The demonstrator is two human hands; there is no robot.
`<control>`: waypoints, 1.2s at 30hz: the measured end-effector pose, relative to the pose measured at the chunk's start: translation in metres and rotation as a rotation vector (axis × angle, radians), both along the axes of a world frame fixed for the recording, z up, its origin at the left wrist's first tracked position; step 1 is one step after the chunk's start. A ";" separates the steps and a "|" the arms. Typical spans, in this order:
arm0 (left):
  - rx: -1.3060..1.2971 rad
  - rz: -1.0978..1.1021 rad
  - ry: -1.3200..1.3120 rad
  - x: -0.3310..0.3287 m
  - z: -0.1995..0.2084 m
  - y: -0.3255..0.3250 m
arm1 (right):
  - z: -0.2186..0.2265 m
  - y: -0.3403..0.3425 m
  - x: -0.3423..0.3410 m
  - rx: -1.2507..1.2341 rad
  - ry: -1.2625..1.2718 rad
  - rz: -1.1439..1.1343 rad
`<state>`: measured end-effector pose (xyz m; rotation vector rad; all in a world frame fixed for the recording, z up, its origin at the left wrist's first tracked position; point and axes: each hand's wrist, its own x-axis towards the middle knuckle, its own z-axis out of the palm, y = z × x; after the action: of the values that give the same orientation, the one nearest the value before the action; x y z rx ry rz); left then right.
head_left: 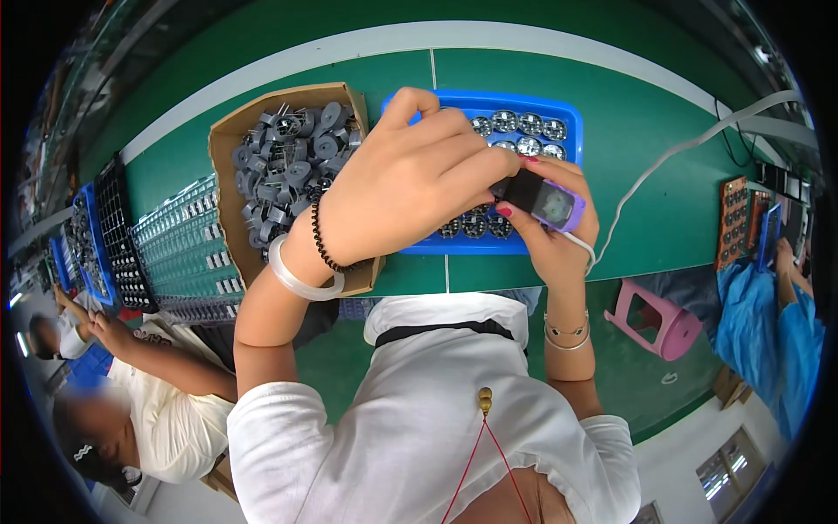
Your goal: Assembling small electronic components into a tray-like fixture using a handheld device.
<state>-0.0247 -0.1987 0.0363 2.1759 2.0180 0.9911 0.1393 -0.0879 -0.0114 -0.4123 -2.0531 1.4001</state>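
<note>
My right hand [559,231] grips a small black and purple handheld tool [543,201] with a white cable [681,153] running off to the right. My left hand [406,179] pinches the black end of the same tool from the left, fingers bent over it. Both hands hover above a blue tray [567,118] holding rows of small round metallic parts [524,131]. To the left of the tray stands an open cardboard box [229,175] heaped with grey plastic parts [288,162].
The green workbench [646,105] has a white far border. Racks of small parts [179,244] and black trays [122,236] lie at the left. A person in white sits at the left, another in blue at the right. A pink stool [655,319] stands below the bench.
</note>
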 end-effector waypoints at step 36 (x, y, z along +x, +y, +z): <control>-0.115 -0.127 -0.528 0.002 -0.005 0.002 | 0.009 0.007 -0.004 0.152 0.139 -0.117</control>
<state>-0.0228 -0.1962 0.0309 1.7198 1.6283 1.2332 0.1355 -0.0809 -0.0020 -0.3550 -1.9731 1.1621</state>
